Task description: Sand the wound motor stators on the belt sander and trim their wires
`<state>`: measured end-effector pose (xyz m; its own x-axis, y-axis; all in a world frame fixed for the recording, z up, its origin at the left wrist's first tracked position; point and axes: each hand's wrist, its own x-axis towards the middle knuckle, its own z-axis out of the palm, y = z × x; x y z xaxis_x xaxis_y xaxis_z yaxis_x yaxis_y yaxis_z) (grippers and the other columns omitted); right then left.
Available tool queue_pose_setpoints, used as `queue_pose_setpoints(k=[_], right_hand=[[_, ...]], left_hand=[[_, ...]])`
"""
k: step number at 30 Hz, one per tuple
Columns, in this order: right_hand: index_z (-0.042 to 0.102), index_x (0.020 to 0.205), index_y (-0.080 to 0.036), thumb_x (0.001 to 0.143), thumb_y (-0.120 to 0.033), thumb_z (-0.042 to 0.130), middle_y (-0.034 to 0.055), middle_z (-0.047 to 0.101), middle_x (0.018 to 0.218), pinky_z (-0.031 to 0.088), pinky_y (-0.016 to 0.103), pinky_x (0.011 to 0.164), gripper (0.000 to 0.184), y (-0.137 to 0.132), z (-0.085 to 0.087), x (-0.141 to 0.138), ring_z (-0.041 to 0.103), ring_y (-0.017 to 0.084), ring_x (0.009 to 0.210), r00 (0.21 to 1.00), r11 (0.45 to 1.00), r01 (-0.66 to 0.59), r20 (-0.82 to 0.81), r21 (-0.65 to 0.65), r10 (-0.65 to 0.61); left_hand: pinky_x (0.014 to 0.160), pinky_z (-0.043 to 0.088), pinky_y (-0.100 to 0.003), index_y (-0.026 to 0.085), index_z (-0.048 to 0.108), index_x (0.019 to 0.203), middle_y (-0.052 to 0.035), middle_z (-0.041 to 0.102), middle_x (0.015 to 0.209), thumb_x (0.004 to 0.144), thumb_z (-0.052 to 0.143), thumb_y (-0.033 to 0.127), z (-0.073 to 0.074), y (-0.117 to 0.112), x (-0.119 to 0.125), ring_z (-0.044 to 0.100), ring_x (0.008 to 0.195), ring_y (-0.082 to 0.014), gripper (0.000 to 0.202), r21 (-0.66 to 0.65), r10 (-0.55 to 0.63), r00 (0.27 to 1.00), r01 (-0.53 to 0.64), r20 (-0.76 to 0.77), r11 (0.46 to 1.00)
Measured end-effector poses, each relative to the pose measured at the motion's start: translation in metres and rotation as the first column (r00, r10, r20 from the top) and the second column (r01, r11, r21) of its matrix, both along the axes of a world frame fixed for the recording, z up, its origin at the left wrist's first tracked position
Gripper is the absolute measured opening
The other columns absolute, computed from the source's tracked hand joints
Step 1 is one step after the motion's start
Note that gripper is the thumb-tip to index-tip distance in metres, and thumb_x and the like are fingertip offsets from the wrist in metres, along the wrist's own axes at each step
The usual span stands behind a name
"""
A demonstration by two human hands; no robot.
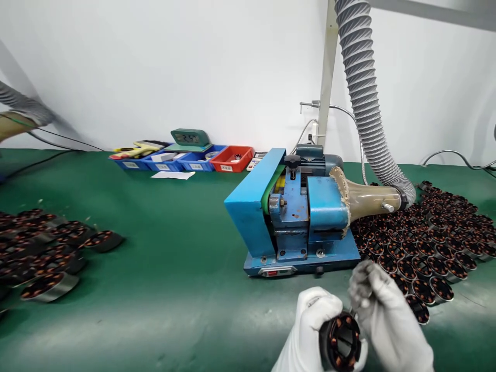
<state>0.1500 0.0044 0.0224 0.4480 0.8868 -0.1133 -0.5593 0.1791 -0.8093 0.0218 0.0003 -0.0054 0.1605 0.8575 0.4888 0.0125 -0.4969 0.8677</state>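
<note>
My left hand [308, 323], in a white glove, is closed around a motor stator [341, 341]. It is a dark cylinder with copper windings round its open centre, and that face is turned toward me. My right hand [387, 315], also gloved and with darkened fingertips, is close beside the stator's upper right edge. Its fingers are bent together as in a pinch. A thin sliver shows near the fingers, but blur hides what it is. Both hands are above the green table, in front of the blue belt sander [290, 217].
Many stators [422, 248] stand packed at the right, and another blurred group [42, 253] lies at the left. A grey hose [362, 88] runs down to the sander's tan duct [372, 200]. Blue bins [196, 161], a red bin [232, 159] and a clock [189, 138] line the back.
</note>
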Motion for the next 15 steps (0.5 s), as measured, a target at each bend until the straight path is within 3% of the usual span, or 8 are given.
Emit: queue_pose_setpoints(k=[2, 4, 7, 9, 12, 15], right_hand=[[0.076, 0.075, -0.027, 0.067, -0.038, 0.08, -0.0023, 0.073, 0.069, 0.054, 0.018, 0.056, 0.014, 0.0, -0.007, 0.005, 0.065, 0.009, 0.057, 0.991, 0.996, 0.089, -0.102, 0.027, -0.085], [0.076, 0.08, -0.026, 0.064, -0.037, 0.082, 0.0009, 0.076, 0.077, 0.058, 0.025, 0.069, 0.02, -0.004, -0.019, 0.003, 0.07, 0.015, 0.071, 0.988, 0.99, 0.13, -0.088, 0.05, -0.125], [0.076, 0.09, -0.021, 0.059, -0.029, 0.083, 0.0092, 0.078, 0.093, 0.058, 0.036, 0.078, 0.033, -0.006, -0.035, -0.013, 0.072, 0.027, 0.087, 0.99, 1.0, 0.017, 0.14, -0.02, -0.014], [0.072, 0.101, -0.022, 0.058, -0.025, 0.082, 0.0091, 0.076, 0.101, 0.057, 0.038, 0.082, 0.045, -0.002, -0.038, -0.026, 0.071, 0.03, 0.094, 0.931, 0.99, 0.048, 0.365, -0.132, 0.004], [0.068, 0.105, -0.019, 0.057, -0.026, 0.08, 0.0094, 0.077, 0.097, 0.058, 0.037, 0.08, 0.05, 0.017, -0.031, -0.036, 0.072, 0.029, 0.092, 0.848, 0.966, 0.17, 0.529, -0.196, -0.042], [0.066, 0.102, -0.015, 0.061, -0.03, 0.077, 0.0111, 0.077, 0.095, 0.059, 0.036, 0.078, 0.044, 0.037, -0.02, -0.034, 0.072, 0.029, 0.09, 0.865, 0.973, 0.165, 0.497, -0.161, -0.064]], left_hand=[[0.079, 0.054, -0.041, 0.029, 0.054, 0.104, -0.0024, 0.054, 0.094, 0.057, 0.075, 0.012, -0.001, 0.002, 0.0, 0.061, 0.089, -0.0234, 0.054, -0.026, 0.059, 0.998, -0.059, 0.004, 0.998], [0.084, 0.053, -0.044, 0.026, 0.053, 0.105, -0.004, 0.054, 0.1, 0.06, 0.075, 0.014, -0.005, 0.008, 0.003, 0.06, 0.096, -0.0249, 0.051, -0.056, 0.107, 0.994, -0.106, 0.011, 0.993], [0.086, 0.053, -0.043, 0.023, 0.051, 0.11, -0.0063, 0.055, 0.107, 0.064, 0.072, 0.015, -0.014, 0.022, 0.015, 0.061, 0.099, -0.0249, 0.052, -0.123, 0.141, 0.99, -0.137, 0.025, 0.983], [0.086, 0.054, -0.042, 0.023, 0.05, 0.113, -0.0073, 0.056, 0.108, 0.067, 0.071, 0.019, -0.02, 0.031, 0.025, 0.063, 0.096, -0.0248, 0.05, -0.193, 0.174, 0.984, -0.163, 0.04, 0.968], [0.088, 0.054, -0.043, 0.022, 0.047, 0.115, -0.0106, 0.054, 0.115, 0.079, 0.061, 0.03, -0.021, 0.042, 0.038, 0.061, 0.104, -0.0259, 0.039, -0.432, 0.168, 0.97, -0.076, 0.177, 0.899], [0.09, 0.054, -0.041, 0.023, 0.046, 0.112, -0.0115, 0.047, 0.124, 0.08, 0.057, 0.037, -0.014, 0.052, 0.047, 0.059, 0.109, -0.0248, 0.036, -0.582, 0.179, 0.908, 0.083, 0.378, 0.809]])
